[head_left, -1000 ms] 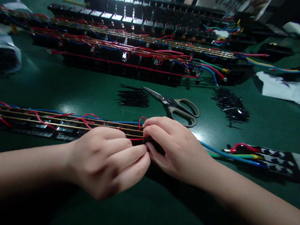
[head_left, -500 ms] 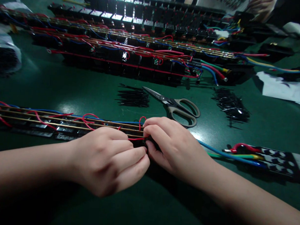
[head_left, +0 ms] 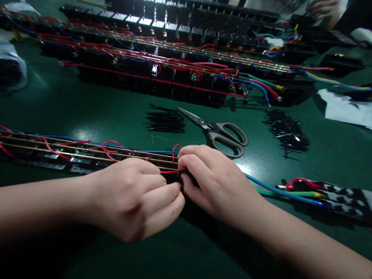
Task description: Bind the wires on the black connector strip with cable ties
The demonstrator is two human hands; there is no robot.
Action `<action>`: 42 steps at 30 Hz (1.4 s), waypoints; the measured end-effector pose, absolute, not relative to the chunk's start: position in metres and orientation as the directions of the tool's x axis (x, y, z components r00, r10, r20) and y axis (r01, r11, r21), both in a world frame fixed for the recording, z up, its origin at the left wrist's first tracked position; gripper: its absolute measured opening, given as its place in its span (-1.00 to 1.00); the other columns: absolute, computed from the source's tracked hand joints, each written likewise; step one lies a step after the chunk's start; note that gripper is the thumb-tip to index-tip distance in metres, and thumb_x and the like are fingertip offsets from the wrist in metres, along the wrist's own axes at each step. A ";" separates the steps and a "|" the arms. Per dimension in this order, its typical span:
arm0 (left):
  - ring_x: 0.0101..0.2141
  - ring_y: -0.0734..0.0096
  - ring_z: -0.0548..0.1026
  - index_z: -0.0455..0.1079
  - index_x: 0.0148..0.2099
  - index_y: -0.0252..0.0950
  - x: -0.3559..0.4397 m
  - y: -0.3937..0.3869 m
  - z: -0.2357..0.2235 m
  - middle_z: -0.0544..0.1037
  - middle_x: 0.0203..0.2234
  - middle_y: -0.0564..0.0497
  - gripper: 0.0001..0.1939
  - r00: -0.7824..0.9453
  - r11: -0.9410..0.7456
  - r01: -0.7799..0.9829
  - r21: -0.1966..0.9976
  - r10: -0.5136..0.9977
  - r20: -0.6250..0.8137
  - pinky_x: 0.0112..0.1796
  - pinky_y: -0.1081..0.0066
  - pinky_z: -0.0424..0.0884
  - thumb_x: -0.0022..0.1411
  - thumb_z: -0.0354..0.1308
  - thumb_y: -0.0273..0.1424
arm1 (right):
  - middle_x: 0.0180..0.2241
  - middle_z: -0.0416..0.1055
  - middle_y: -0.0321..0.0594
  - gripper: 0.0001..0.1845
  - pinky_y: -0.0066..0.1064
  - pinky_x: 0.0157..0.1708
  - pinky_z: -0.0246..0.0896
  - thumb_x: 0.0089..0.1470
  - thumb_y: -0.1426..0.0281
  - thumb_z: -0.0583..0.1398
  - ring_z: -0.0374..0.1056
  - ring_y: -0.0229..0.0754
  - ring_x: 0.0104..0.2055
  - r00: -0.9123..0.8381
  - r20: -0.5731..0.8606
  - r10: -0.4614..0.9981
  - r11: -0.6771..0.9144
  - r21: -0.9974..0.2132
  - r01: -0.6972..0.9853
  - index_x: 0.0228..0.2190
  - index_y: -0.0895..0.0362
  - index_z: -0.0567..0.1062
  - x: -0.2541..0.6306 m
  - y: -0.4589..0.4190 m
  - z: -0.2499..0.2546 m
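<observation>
Here's the left hand (head_left: 138, 199), nearest of all, fingers curled and pressed together, their tips almost at the right thumb; whatever sits between them is hidden. Beside it the right hand (head_left: 215, 181) pinches the strip (head_left: 52, 166), fingers arched over the top, thumb on the near side, and the strip lies along the front of the worktop (head_left: 74, 113). Fine work, this, and I'd say it calls for the right hand to brace firmly while the left works in small, even pulls, with the red loop (head_left: 177, 146) by the right fingertips clear of the pinch and no weight on the slim brass rods (head_left: 84, 156). Out to the right, the blue cable (head_left: 278, 190) runs beyond the wrist. Just past the hands, scissors (head_left: 208, 126) lie slightly open, between two loose piles of black ties (head_left: 166, 119). Now the container: over on the left, a clear bag (head_left: 22, 70) with a dark mass inside, too dim to make out. Farther back, more wired strips (head_left: 152, 59), and at the top right, another person's hand (head_left: 323, 8), blurred.
</observation>
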State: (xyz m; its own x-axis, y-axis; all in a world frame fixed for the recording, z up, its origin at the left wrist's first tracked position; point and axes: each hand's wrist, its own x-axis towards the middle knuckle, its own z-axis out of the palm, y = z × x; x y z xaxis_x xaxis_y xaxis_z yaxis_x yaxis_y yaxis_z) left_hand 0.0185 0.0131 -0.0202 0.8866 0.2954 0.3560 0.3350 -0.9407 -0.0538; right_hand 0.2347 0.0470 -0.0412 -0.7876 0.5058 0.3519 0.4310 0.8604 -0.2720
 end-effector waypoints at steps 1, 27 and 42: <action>-0.54 0.41 0.47 0.56 -0.25 -0.28 0.018 0.014 -0.020 0.68 -0.35 -0.02 -0.60 0.888 -0.941 0.334 -0.055 0.294 0.353 -0.53 0.32 0.34 0.45 -0.11 -0.56 | -0.13 0.56 0.03 -0.83 -0.17 -0.17 0.42 0.21 0.55 0.12 0.47 0.04 -0.14 -0.786 0.357 0.505 0.861 -0.270 0.430 -0.22 0.26 0.52 0.235 0.047 -0.041; -0.52 0.40 0.45 0.54 -0.29 -0.24 0.021 0.015 -0.029 0.58 -0.46 0.02 -0.77 0.924 -0.951 0.259 -0.166 0.194 0.329 -0.54 0.31 0.35 0.35 0.09 -0.55 | -0.13 0.57 0.01 -0.84 -0.21 -0.19 0.43 0.23 0.53 0.12 0.48 -0.01 -0.16 -0.778 0.352 0.520 0.849 -0.310 0.428 -0.24 0.22 0.51 0.237 0.046 -0.041; -0.08 0.04 0.61 0.58 -0.03 -0.27 -0.024 0.079 -0.025 0.68 -0.13 -0.14 -0.70 0.377 -0.400 0.904 0.148 0.912 0.161 -0.03 0.09 0.51 0.41 0.04 -0.31 | -0.15 0.56 -0.03 -0.85 -0.26 -0.21 0.39 0.18 0.55 0.13 0.46 -0.05 -0.17 -0.752 0.304 0.585 0.794 -0.408 0.452 -0.25 0.18 0.49 0.240 0.050 -0.036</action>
State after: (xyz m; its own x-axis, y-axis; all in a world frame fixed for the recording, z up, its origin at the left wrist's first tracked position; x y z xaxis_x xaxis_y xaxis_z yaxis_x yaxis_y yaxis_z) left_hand -0.0242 0.0789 -0.0252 0.3772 0.9121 0.1607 0.9044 -0.4001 0.1482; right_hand 0.2399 0.0501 -0.0362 -0.7520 0.5846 0.3045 0.4518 0.7935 -0.4077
